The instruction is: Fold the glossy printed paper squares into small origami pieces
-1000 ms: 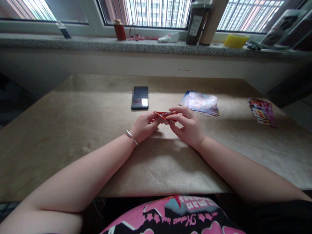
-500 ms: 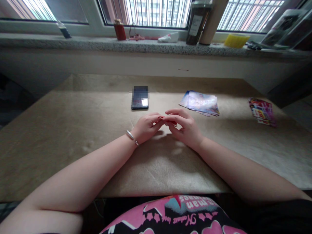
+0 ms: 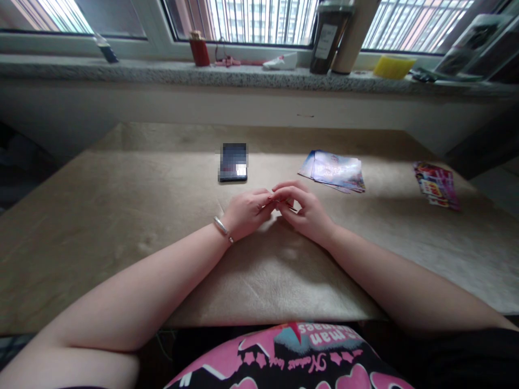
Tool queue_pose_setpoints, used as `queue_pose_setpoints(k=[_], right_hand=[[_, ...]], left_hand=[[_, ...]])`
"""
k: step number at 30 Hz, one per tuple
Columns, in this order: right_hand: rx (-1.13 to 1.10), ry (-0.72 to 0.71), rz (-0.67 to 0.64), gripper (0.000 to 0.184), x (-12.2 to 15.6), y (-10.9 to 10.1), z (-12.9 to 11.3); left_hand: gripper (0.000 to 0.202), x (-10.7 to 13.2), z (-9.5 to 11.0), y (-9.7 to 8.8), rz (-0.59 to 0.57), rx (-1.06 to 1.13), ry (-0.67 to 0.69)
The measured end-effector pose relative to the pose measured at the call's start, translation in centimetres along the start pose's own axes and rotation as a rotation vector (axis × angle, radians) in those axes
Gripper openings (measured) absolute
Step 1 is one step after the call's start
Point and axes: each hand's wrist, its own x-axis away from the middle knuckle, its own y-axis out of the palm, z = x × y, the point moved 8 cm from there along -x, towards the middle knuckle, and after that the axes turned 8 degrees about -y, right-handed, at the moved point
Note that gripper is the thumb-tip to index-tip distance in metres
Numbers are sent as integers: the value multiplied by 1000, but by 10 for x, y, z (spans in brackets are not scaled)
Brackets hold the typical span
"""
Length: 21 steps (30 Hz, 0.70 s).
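Note:
Above the middle of the table, my left hand [image 3: 248, 214] and my right hand [image 3: 311, 214] meet at the fingertips. Pinched between them is a small thin red piece [image 3: 289, 205], mostly covered by the fingers; its exact kind cannot be made out. Both hands have their fingers closed on it. A silver bangle [image 3: 221, 225] circles my left wrist. Just beyond the left hand lies a dark phone-like slab [image 3: 233, 162], partly blurred out. Past the right hand is a loose stack of pale blue and purple printed sheets [image 3: 338, 170].
Red and pink printed cards [image 3: 438, 186] lie near the table's right edge. The table [image 3: 121, 216] has a beige cover. Along the granite windowsill [image 3: 162, 74] stand a red bottle [image 3: 199, 49], a dark lidded jar [image 3: 327, 40] and a yellow sponge-like block [image 3: 393, 67].
My left hand has turned slightly and shifted a little to the right, its fingers lower over the red piece. Less of the red shows now. The things on the table have stayed put.

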Motion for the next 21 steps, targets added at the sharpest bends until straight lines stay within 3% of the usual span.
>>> queue_pose_setpoints(k=[4, 11, 21], right_hand=[[-14, 82, 28, 9, 1, -3, 8], [7, 155, 69, 9, 4, -7, 18], [-43, 291, 90, 11, 12, -4, 44]], left_hand=[[30, -1, 2, -1, -16, 21, -18], [23, -1, -11, -14, 125, 325, -144], [27, -1, -24, -15, 210, 415, -226]])
